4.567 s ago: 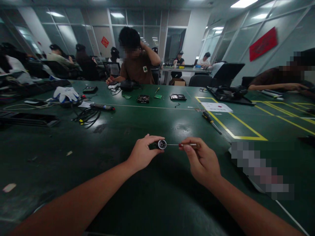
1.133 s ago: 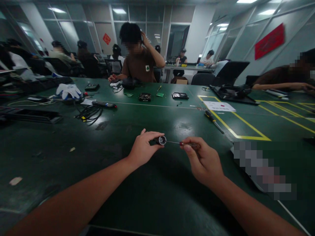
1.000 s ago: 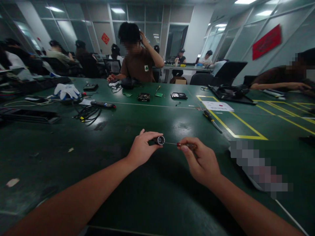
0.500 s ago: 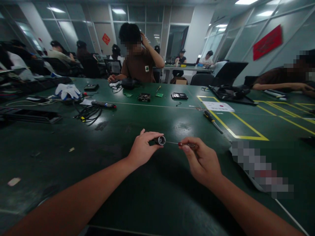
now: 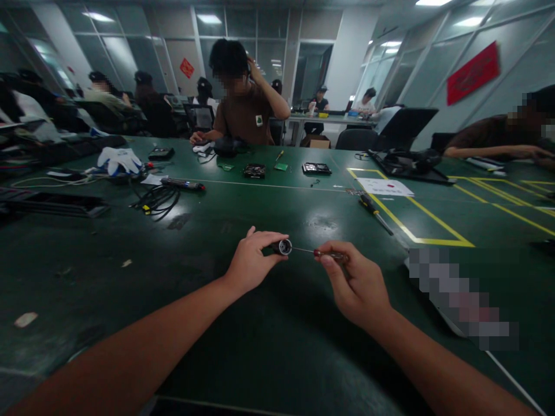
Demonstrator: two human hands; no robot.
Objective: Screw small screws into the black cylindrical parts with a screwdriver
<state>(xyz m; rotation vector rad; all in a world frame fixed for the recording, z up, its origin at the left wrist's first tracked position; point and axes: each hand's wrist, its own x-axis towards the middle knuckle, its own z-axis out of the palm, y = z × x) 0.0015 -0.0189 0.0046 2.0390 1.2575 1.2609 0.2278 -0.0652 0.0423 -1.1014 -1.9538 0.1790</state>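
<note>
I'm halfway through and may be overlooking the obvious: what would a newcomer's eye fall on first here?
Probably the centre: the left hand holds a pale-rimmed dark cylinder, and the right hand points a thin screwdriver at it. Then the white glove bundle at the left of the green table and a yellow tape outline at the right, with the big red banner high up beyond.

Smooth glossy worktop (image 5: 243, 358), held screwdriver (image 5: 317, 253) with metal shaft (image 5: 303, 250) and shiny plastic-looking handle (image 5: 340, 256), cylinder (image 5: 276, 247) with metallic-looking rim (image 5: 290, 247), matt cloth gloves (image 5: 119, 161), matt paper sheet (image 5: 384, 187)

Left fingers (image 5: 276, 237) holding cylinder (image 5: 284, 247), right fingers (image 5: 328, 263) screwdriver (image 5: 318, 253)
</note>
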